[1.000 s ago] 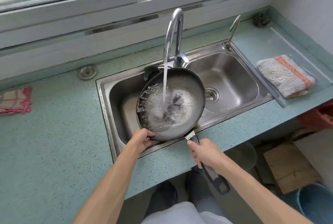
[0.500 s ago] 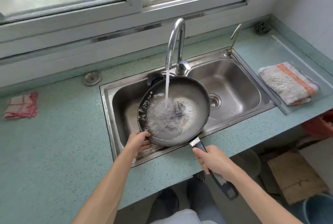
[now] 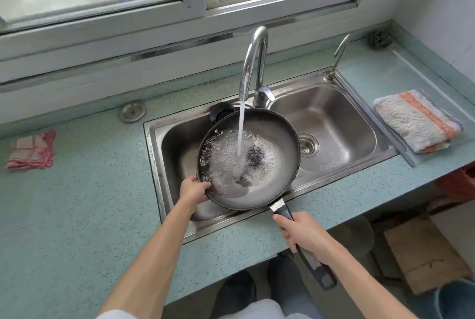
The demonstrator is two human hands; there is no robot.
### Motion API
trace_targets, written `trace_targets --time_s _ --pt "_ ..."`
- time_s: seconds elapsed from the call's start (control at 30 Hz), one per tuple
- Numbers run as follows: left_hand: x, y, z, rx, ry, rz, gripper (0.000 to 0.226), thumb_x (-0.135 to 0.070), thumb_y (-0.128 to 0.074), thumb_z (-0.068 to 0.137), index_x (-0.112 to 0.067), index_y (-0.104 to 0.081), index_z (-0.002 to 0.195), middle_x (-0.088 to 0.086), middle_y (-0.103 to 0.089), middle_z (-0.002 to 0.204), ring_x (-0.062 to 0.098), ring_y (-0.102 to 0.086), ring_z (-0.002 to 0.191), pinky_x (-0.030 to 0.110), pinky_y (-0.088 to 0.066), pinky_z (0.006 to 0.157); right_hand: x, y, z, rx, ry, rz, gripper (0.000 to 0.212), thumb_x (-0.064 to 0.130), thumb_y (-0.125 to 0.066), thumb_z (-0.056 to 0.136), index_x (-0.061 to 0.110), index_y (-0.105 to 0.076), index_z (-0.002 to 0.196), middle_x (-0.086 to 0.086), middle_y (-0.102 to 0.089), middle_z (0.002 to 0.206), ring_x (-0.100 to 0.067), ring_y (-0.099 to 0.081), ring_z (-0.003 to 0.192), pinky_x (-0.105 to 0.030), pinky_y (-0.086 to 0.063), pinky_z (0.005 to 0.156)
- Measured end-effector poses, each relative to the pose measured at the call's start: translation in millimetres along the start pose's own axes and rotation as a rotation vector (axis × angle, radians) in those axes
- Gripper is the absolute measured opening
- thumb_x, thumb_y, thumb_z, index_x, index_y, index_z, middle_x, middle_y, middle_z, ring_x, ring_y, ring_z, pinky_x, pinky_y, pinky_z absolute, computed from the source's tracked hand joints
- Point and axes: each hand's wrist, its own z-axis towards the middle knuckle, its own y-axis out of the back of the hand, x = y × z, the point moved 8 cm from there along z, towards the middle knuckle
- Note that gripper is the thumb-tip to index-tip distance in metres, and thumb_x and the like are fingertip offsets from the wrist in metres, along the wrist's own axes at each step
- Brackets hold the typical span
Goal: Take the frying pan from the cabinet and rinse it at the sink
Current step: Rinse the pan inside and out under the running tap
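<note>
A dark frying pan (image 3: pixel 277 144) hangs over the double steel sink (image 3: pixel 334 102), mostly above its left basin. Water runs from the curved chrome faucet (image 3: pixel 253 59) into the pan's left half and foams there. My right hand (image 3: pixel 303 234) is closed around the pan's black handle below the counter's front edge. My left hand (image 3: pixel 192 190) grips the pan's near-left rim, thumb over the edge. The pan tilts slightly down toward the left.
A striped folded towel (image 3: pixel 416 120) lies on the drainboard at right. A red checked cloth (image 3: pixel 32 150) sits on the green counter (image 3: pixel 77 203) at left. A steel scourer (image 3: pixel 380 39) rests in the back right corner. A round metal cap (image 3: pixel 131 111) lies behind the sink.
The view has tipped upward a little, so the sink and pan sit lower in the frame. The foaming water has spread across the pan's left side. Both hands keep their hold.
</note>
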Motion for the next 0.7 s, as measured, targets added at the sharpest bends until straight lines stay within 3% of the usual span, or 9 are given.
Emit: trace_targets --time_s 0.13,0.3,0.47,0.6,0.7 --pt "6.1 -11.1 -0.9 0.059 0.045 0.035 0.024 0.008 -0.06 0.088 -0.007 -0.055 0.106 0.013 -0.066 0.094 0.02 -0.063 0.075 0.034 -0.057 0.054 -6.7 -6.6 -3.2 0.129 -0.115 0.37 0.026 0.027 -0.062 0.098 0.006 -0.056 0.085 -0.003 -0.055 0.061 -0.014 -0.053 0.047 -0.026 -0.049 0.049" --pt "11.7 -11.7 0.7 0.077 0.047 -0.008 0.022 0.01 -0.056 0.089 -0.012 -0.054 0.096 0.008 -0.064 0.089 0.022 -0.063 0.081 0.034 -0.055 0.059 -7.2 -4.0 -2.8 0.099 -0.097 0.253 0.031 0.031 -0.059 0.099 0.001 -0.061 0.104 -0.005 -0.062 0.069 -0.012 -0.051 0.044 -0.026 -0.044 0.044" --pt "9.2 -3.4 -3.0 0.058 0.038 -0.025 0.026 0.013 -0.056 0.085 -0.012 -0.055 0.085 0.008 -0.063 0.082 0.02 -0.061 0.073 0.036 -0.056 0.064 -4.9 2.2 2.8 -0.064 0.029 0.003 0.032 0.035 -0.06 0.096 0.012 -0.054 0.075 -0.003 -0.058 0.057 -0.019 -0.052 0.044 -0.029 -0.045 0.048" --pt "-1.3 18.7 -14.9 0.0 -0.038 0.003 0.021 0.011 -0.057 0.083 -0.008 -0.06 0.091 0.011 -0.065 0.086 0.02 -0.062 0.073 0.026 -0.055 0.052 -7.4 -11.2 1.7 -0.007 0.06 0.012 0.033 0.031 -0.062 0.095 0.013 -0.049 0.07 -0.002 -0.053 0.055 -0.018 -0.049 0.042 -0.028 -0.042 0.046" --pt "-13.1 39.0 -25.1 -0.058 -0.108 0.044 0.021 0.008 -0.058 0.082 0.001 -0.063 0.101 0.014 -0.069 0.092 0.024 -0.064 0.079 0.033 -0.057 0.066 -8.4 -25.9 -1.0 0.051 0.049 0.103 0.03 0.025 -0.063 0.096 0.012 -0.046 0.075 -0.003 -0.048 0.057 -0.014 -0.043 0.041 -0.026 -0.038 0.041"
